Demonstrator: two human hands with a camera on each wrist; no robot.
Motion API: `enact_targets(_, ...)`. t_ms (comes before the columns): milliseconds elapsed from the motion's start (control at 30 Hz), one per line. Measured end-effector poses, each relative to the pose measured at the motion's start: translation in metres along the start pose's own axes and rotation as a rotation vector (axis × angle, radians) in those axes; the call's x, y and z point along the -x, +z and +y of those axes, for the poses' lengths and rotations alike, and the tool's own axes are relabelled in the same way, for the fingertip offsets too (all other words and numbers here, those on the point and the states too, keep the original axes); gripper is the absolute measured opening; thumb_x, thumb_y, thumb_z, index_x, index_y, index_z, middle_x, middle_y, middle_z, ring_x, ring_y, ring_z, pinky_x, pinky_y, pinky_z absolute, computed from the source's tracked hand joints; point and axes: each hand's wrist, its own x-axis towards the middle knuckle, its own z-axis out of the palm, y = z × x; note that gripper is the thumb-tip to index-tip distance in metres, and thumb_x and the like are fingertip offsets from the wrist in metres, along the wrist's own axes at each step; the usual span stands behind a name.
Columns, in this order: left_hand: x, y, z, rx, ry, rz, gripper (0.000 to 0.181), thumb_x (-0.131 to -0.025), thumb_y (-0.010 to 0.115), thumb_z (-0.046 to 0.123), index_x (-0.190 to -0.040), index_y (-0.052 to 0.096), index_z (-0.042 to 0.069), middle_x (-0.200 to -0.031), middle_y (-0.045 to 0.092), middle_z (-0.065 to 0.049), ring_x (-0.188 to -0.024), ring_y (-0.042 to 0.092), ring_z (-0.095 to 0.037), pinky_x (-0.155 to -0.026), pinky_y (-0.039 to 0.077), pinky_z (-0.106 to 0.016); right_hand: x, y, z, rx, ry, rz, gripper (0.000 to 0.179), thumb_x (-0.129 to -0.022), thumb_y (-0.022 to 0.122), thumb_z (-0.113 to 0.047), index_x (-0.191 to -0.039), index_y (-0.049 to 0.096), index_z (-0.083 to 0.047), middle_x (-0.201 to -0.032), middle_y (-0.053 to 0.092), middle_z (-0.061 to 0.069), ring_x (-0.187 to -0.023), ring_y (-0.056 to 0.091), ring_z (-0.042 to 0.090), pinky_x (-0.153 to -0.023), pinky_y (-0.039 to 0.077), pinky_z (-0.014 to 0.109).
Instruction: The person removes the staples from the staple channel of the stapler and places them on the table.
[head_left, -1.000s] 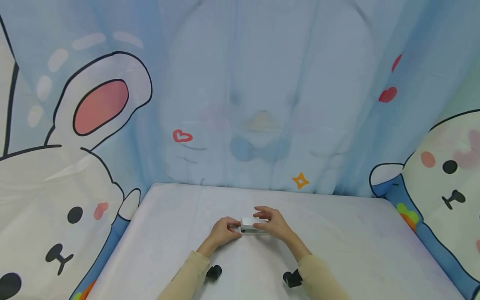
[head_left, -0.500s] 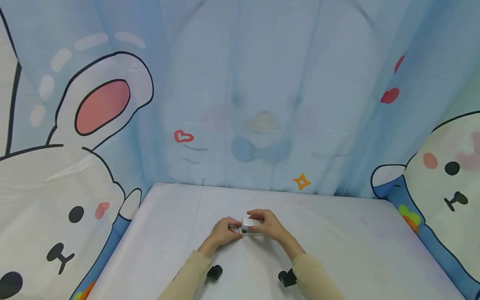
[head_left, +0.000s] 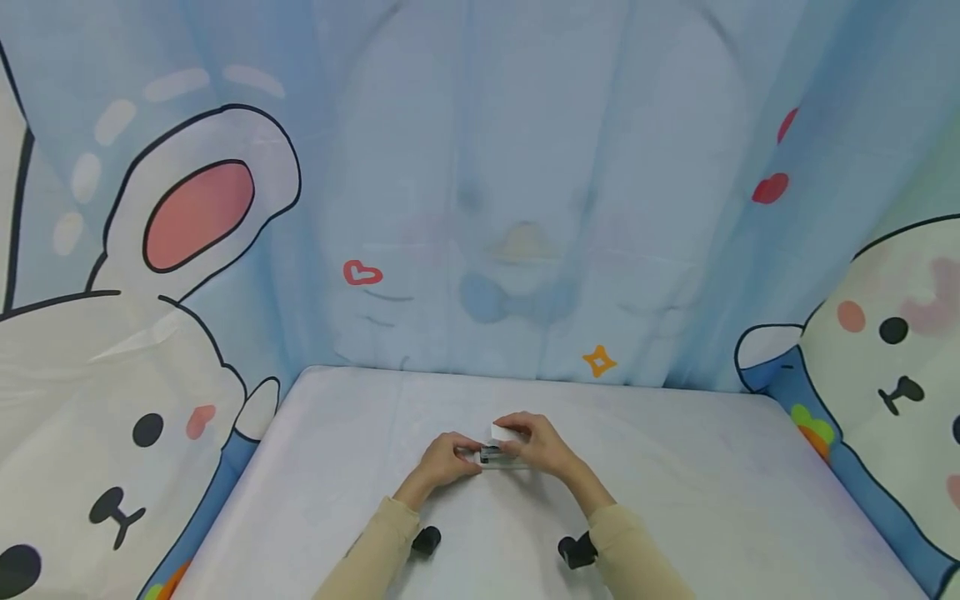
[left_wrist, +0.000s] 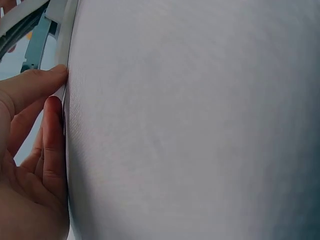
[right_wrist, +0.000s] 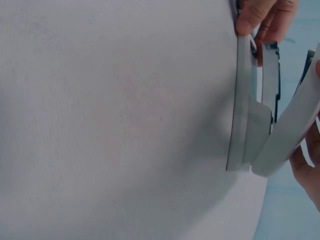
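A white stapler lies on the white-covered table, its top cover (head_left: 502, 433) tilted up from the base (right_wrist: 241, 110). Between cover and base, the metal magazine (right_wrist: 270, 75) is exposed in the right wrist view. My left hand (head_left: 442, 461) pinches the front end of the base, the thumb on its near edge in the left wrist view. My right hand (head_left: 543, 447) grips the raised cover between thumb and fingers. Part of the stapler's hinge end is hidden behind the right hand in the head view.
The white tablecloth (head_left: 360, 425) spreads around the hands. A blue curtain (head_left: 420, 150) with cartoon prints hangs behind the table and at both sides. Black wrist-camera mounts (head_left: 577, 551) sit under the forearms.
My right hand has moved left, taken hold of the stapler's cover and tilted it up, so the metal magazine shows. The left hand has stayed on the base.
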Motion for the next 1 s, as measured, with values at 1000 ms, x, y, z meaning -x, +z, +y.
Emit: enact_targets(1000, 0.003, 0.000, 0.002, 0.082, -0.053, -0.021, 0.032, -0.073, 0.082, 0.002, -0.104, 0.076, 0.001, -0.082, 0.060, -0.006, -0.063, 0.047, -0.010, -0.056, 0.040, -0.023, 0.038, -0.061, 0.011, -0.157, 0.139, 0.110, 0.048, -0.091, 0.068, -0.003, -0.137, 0.057, -0.007, -0.130, 0.058, 0.021, -0.116, 0.058, 0.038, -0.090, 0.052, 0.038)
